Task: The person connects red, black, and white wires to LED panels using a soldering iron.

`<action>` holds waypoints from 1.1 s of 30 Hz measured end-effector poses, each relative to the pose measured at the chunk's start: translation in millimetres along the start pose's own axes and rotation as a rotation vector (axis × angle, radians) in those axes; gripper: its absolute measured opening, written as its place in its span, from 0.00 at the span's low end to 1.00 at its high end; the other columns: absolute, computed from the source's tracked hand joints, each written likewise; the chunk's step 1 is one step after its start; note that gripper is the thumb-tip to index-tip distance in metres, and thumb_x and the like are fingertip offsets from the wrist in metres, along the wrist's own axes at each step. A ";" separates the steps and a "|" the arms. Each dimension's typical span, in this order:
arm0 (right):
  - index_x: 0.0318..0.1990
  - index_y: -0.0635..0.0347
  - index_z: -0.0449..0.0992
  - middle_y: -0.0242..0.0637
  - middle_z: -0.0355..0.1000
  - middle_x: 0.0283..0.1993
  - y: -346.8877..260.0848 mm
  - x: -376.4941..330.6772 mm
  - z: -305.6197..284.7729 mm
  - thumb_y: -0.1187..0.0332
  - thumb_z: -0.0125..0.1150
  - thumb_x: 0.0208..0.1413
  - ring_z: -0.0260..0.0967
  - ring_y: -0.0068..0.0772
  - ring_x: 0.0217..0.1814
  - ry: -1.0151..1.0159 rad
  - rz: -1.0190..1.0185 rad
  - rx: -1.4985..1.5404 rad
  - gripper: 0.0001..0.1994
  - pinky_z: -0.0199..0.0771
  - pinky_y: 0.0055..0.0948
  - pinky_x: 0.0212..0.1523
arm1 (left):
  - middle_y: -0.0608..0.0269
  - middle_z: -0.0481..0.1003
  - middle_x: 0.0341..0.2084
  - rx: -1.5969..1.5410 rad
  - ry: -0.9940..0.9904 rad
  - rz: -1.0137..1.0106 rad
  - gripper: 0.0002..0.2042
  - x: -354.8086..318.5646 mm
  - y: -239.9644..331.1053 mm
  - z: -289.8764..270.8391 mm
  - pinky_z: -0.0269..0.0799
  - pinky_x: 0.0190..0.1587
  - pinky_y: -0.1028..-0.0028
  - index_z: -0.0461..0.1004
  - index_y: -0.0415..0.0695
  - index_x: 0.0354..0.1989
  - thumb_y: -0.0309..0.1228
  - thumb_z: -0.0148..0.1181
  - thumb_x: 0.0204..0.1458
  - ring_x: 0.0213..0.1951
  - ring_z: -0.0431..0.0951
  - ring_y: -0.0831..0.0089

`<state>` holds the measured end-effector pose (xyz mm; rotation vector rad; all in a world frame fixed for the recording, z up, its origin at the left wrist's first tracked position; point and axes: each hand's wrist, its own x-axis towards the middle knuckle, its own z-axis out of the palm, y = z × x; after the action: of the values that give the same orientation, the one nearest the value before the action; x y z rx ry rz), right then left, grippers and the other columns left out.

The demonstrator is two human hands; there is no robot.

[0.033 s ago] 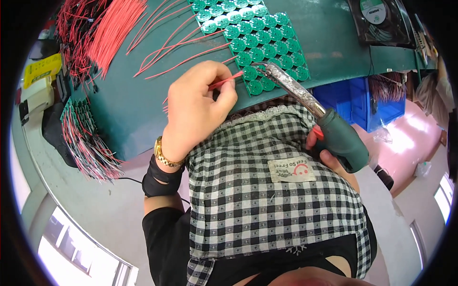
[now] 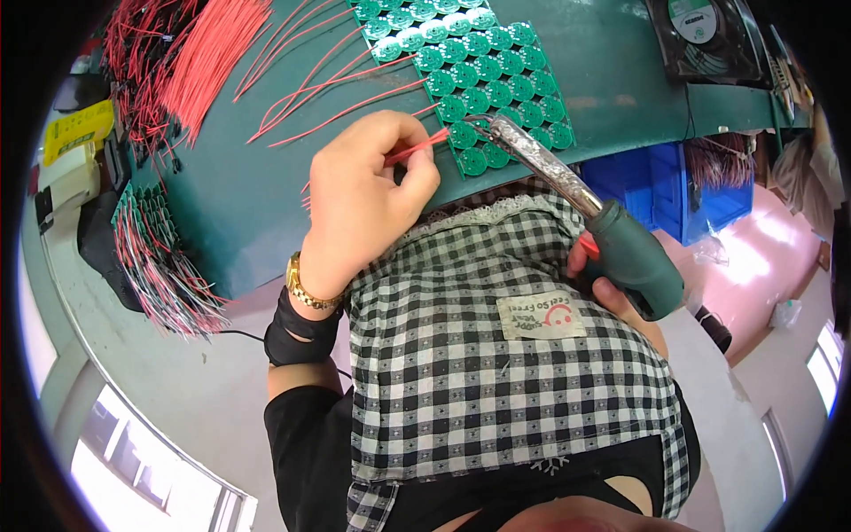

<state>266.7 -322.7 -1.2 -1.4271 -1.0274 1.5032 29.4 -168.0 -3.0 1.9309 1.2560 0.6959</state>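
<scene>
The window (image 2: 146, 461) at lower left is blazing white, glare is washing out the upper green circuit boards (image 2: 432, 32) and the pink floor (image 2: 769, 244) (in patches), and fisheye distortion is bending straight edges near the rim.

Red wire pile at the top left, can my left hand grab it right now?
Probably not without letting go: the left hand is pinching red wires. Otherwise, the way to the red wire pile looks free.
</scene>
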 end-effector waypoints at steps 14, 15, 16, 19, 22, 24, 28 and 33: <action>0.37 0.57 0.75 0.33 0.75 0.29 26.8 -1.4 -9.5 0.65 0.60 0.42 0.73 0.33 0.31 -0.075 -0.177 -0.284 0.12 0.71 0.29 0.33 | 0.64 0.72 0.17 -0.005 0.000 -0.053 0.03 0.8 1.1 2.3 0.65 0.22 0.80 0.74 0.40 0.24 0.22 0.58 0.39 0.18 0.71 0.78; 0.37 0.57 0.75 0.33 0.75 0.30 26.2 -1.7 -8.3 0.66 0.60 0.42 0.73 0.33 0.31 -0.051 -0.166 -0.237 0.12 0.71 0.29 0.33 | 0.64 0.72 0.17 0.015 -0.009 -0.061 0.03 1.1 2.2 1.7 0.65 0.22 0.80 0.74 0.40 0.24 0.22 0.58 0.38 0.19 0.71 0.78; 0.37 0.57 0.75 0.33 0.75 0.30 30.3 -2.6 -10.5 0.66 0.60 0.42 0.73 0.33 0.31 -0.051 -0.166 -0.237 0.12 0.71 0.29 0.33 | 0.64 0.72 0.17 0.014 -0.009 -0.062 0.03 1.5 2.5 1.7 0.65 0.22 0.80 0.74 0.40 0.24 0.22 0.58 0.38 0.19 0.71 0.78; 0.38 0.58 0.75 0.32 0.75 0.30 44.3 -8.4 -17.9 0.66 0.60 0.43 0.73 0.33 0.30 0.019 -0.173 -0.347 0.13 0.71 0.29 0.33 | 0.64 0.72 0.17 0.020 -0.017 -0.038 0.03 3.8 2.7 5.8 0.65 0.22 0.80 0.74 0.41 0.24 0.22 0.58 0.38 0.19 0.71 0.78; 0.37 0.59 0.74 0.34 0.74 0.30 40.9 -9.2 -14.1 0.67 0.59 0.44 0.72 0.32 0.31 0.040 0.031 -0.063 0.12 0.71 0.29 0.34 | 0.64 0.72 0.17 0.017 -0.004 -0.035 0.03 2.0 3.0 5.2 0.65 0.22 0.79 0.74 0.41 0.24 0.23 0.58 0.38 0.18 0.71 0.78; 0.36 0.61 0.73 0.35 0.72 0.28 20.9 -1.0 -6.5 0.67 0.59 0.44 0.69 0.31 0.29 -0.044 -0.179 -0.223 0.11 0.69 0.28 0.32 | 0.64 0.72 0.17 -0.001 0.008 -0.053 0.03 1.4 1.2 4.5 0.65 0.22 0.79 0.74 0.41 0.24 0.23 0.59 0.38 0.18 0.71 0.77; 0.35 0.63 0.73 0.36 0.69 0.26 11.3 5.8 -1.5 0.65 0.58 0.46 0.66 0.31 0.28 0.000 -0.184 -0.148 0.11 0.67 0.28 0.31 | 0.63 0.72 0.17 0.022 0.001 -0.048 0.03 3.3 -0.8 4.6 0.65 0.22 0.79 0.74 0.40 0.24 0.23 0.59 0.39 0.18 0.70 0.78; 0.45 0.67 0.69 0.36 0.67 0.30 -5.3 7.0 4.2 0.60 0.55 0.50 0.65 0.29 0.30 0.021 -0.186 -0.018 0.20 0.65 0.27 0.33 | 0.62 0.72 0.17 0.003 -0.004 -0.083 0.03 2.6 0.6 -2.0 0.67 0.23 0.77 0.74 0.41 0.24 0.24 0.59 0.38 0.18 0.72 0.74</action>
<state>262.3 -314.4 1.5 -1.3185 -1.1305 1.3452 29.3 -165.2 -1.2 1.8707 1.3270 0.6480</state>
